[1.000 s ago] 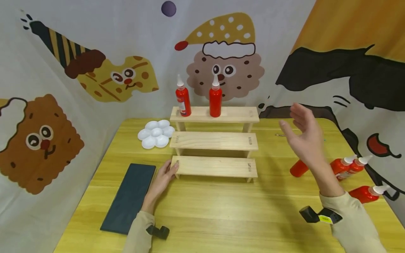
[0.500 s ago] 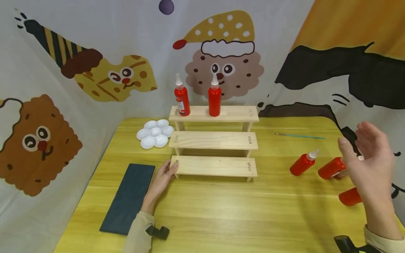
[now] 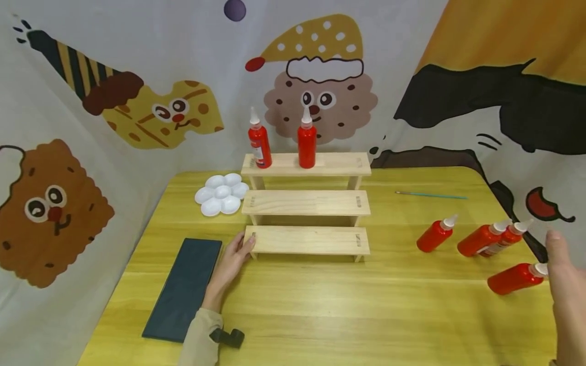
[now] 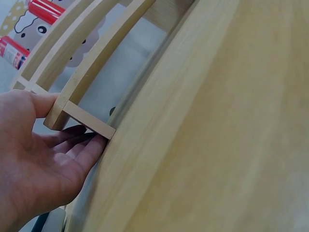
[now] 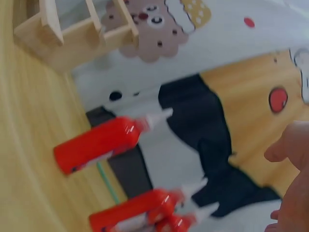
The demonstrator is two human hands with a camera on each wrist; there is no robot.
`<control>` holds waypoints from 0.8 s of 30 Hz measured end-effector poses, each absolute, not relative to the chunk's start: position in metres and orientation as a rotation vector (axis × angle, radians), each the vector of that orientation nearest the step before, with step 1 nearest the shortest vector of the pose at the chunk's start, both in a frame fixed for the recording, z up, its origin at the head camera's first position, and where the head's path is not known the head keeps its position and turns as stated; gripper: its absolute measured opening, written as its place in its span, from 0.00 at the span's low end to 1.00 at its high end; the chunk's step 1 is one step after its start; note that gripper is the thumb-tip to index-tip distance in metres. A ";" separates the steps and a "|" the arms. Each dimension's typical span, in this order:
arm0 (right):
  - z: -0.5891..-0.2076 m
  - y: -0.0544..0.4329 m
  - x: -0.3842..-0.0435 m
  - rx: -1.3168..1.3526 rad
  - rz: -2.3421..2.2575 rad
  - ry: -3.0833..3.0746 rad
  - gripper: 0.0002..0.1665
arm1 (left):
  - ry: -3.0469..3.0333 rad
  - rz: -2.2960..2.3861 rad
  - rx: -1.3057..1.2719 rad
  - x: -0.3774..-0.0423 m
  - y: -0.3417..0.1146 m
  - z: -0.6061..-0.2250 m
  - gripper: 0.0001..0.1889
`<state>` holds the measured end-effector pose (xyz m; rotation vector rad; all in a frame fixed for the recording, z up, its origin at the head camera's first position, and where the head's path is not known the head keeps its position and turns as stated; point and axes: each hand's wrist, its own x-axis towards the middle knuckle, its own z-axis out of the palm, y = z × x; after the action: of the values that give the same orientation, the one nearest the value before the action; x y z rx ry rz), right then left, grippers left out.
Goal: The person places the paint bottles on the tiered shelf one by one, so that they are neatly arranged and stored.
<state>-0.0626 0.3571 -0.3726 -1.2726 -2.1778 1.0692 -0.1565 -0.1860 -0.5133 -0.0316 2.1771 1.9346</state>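
Note:
A three-step wooden display stand (image 3: 306,240) stands mid-table. My left hand (image 3: 234,260) grips the left end of its lowest step; in the left wrist view the thumb lies on the board and the fingers reach the leg below. Two red squeeze bottles with white nozzles, a left one (image 3: 260,147) and a right one (image 3: 307,146), stand on the top step. At the right edge, my right hand (image 3: 567,290) is partly out of frame, holding nothing visible. Nearest to it is a red bottle (image 3: 513,279). Several red bottles stand there, including one (image 3: 434,237) closer to the stand.
A white flower-shaped palette (image 3: 222,193) lies left of the stand. Nearer me is a dark flat board (image 3: 183,290). A thin teal paintbrush (image 3: 432,195) lies at the back right. Behind the table hangs a cartoon-printed cloth (image 3: 183,30).
My right hand has moved from beside the stand out to the right edge, uncovering the paintbrush and the red bottles. The left hand keeps its hold on the stand.

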 end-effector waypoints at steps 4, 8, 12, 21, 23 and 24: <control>-0.397 0.371 -0.061 -1.276 1.139 -2.099 0.41 | 2.173 1.937 -0.023 -0.156 -0.186 -0.512 0.32; -0.421 0.376 -0.058 -1.199 1.192 -2.048 0.39 | 2.172 1.938 -0.023 -0.156 -0.186 -0.512 0.32; -0.444 0.375 -0.054 -1.179 1.240 -2.067 0.43 | 2.179 1.937 -0.036 -0.157 -0.185 -0.513 0.32; -0.471 0.382 -0.059 -1.263 1.350 -2.213 0.46 | 2.186 1.939 -0.043 -0.157 -0.185 -0.514 0.31; -0.475 0.384 -0.061 -1.258 1.350 -2.236 0.47 | 2.184 1.941 -0.039 -0.156 -0.185 -0.514 0.31; -0.477 0.384 -0.061 -1.263 1.347 -2.237 0.48 | 2.184 1.940 -0.037 -0.156 -0.185 -0.514 0.31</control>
<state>-0.0613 0.3840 -0.4768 -1.2630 -2.2367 1.3475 -0.1564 -0.1846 -0.5139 -0.0369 2.1838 1.9395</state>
